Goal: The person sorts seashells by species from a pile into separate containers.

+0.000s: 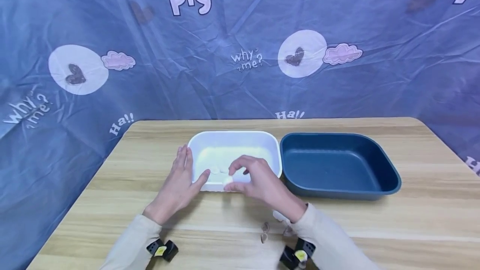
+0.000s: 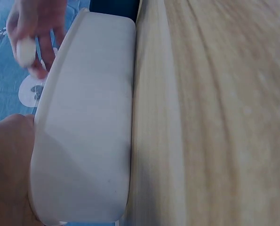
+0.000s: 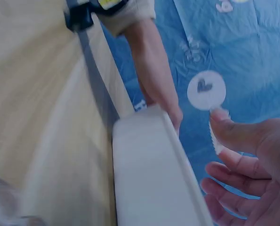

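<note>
My right hand [image 1: 258, 178] pinches a small white seashell [image 1: 227, 181] between thumb and fingers, above the near edge of the white plastic tray [image 1: 233, 187]. In the right wrist view the shell [image 3: 214, 137] shows a ridged edge. A few pale shells [image 1: 215, 170] lie inside that tray, near its front wall. My left hand [image 1: 178, 182] rests at the tray's left front corner, fingers straight along the rim and thumb over the front edge. Part of the tray floor is hidden behind my right hand.
Immediately right of the white tray stands a dark blue tray [image 1: 337, 194]. Several small brownish and white shells [image 1: 264, 232] lie on the wooden table [image 1: 210, 236], partly hidden by my right forearm. A blue printed cloth [image 1: 225, 91] hangs behind the table.
</note>
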`<control>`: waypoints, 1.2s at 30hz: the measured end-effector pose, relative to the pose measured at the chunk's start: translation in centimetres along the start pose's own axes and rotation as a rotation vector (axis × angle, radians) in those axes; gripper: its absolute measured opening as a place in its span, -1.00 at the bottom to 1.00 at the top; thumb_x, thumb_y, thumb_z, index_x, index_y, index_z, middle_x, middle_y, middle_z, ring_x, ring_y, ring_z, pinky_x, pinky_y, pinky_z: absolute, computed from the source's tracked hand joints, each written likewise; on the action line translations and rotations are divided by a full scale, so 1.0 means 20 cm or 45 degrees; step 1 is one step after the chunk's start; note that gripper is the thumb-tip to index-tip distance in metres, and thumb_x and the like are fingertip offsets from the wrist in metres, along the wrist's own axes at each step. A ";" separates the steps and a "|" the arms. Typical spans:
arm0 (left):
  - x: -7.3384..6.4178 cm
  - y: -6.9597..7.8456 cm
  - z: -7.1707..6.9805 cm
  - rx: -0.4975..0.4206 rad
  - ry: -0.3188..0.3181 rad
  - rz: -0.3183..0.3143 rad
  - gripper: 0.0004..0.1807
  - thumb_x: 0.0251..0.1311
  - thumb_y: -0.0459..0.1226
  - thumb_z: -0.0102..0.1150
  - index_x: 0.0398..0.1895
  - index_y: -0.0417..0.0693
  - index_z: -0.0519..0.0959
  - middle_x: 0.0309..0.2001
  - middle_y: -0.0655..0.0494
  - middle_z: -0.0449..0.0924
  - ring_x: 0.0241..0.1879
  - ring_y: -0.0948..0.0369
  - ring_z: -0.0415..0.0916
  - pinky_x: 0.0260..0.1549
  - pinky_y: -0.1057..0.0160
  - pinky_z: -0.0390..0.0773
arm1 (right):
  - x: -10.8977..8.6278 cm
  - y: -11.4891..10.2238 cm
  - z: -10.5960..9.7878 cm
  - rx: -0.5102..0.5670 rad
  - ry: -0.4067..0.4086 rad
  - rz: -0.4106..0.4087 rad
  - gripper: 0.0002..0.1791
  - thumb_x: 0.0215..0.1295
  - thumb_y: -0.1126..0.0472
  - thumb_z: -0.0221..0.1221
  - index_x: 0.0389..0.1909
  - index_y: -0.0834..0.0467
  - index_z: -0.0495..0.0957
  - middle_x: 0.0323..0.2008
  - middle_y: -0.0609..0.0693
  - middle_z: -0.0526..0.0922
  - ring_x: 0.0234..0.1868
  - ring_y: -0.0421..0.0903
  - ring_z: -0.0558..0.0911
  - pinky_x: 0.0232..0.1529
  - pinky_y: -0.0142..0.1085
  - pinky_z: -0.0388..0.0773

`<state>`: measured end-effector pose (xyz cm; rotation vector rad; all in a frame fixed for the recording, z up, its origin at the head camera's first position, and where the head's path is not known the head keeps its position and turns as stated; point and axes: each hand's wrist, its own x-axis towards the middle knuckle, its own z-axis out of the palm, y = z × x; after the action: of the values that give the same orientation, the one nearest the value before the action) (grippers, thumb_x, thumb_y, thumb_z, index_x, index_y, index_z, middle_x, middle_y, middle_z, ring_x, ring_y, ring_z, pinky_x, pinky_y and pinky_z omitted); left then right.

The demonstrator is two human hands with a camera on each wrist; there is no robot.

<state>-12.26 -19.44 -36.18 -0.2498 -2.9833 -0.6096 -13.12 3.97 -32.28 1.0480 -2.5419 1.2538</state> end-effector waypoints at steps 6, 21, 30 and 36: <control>0.00 0.00 0.00 0.018 0.015 0.002 0.00 0.38 0.19 -0.20 0.42 -0.54 -0.15 0.48 -0.40 -0.29 0.47 -0.20 -0.32 0.41 -0.12 -0.08 | 0.16 0.07 0.04 -0.015 0.074 0.322 -0.76 0.02 0.17 0.45 -0.33 0.17 0.65 -0.29 -0.01 0.68 -0.16 -0.03 0.63 -0.18 -0.24 0.62; 0.01 0.02 -0.01 0.051 0.031 -0.013 -0.03 0.37 0.16 -0.16 0.42 -0.52 -0.13 0.48 -0.39 -0.26 0.48 -0.15 -0.32 0.42 -0.03 -0.08 | 0.41 0.25 0.19 -0.169 -0.184 0.464 -0.78 0.01 0.21 0.45 -0.38 0.13 0.61 -0.44 0.00 0.55 -0.36 -0.09 0.49 -0.38 -0.32 0.44; 0.02 0.04 -0.01 0.066 0.041 -0.011 -0.02 0.37 0.17 -0.16 0.41 -0.54 -0.10 0.47 -0.41 -0.22 0.48 -0.16 -0.30 0.42 -0.05 -0.09 | 0.40 0.29 0.19 -0.251 -0.233 0.559 -0.78 0.02 0.16 0.45 -0.40 0.07 0.58 -0.50 -0.04 0.51 -0.39 -0.11 0.47 -0.48 -0.33 0.40; 0.01 0.03 -0.01 0.047 0.036 -0.020 -0.02 0.37 0.17 -0.16 0.41 -0.55 -0.11 0.47 -0.42 -0.24 0.48 -0.18 -0.30 0.42 -0.06 -0.10 | 0.39 0.30 0.20 -0.292 -0.242 0.591 -0.77 -0.02 0.15 0.47 -0.41 0.03 0.58 -0.47 -0.04 0.49 -0.39 -0.09 0.47 -0.49 -0.27 0.43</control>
<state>-12.30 -18.91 -35.74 -0.2130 -2.9689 -0.5543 -22.02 -0.73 -35.79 0.5709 -3.1062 0.9414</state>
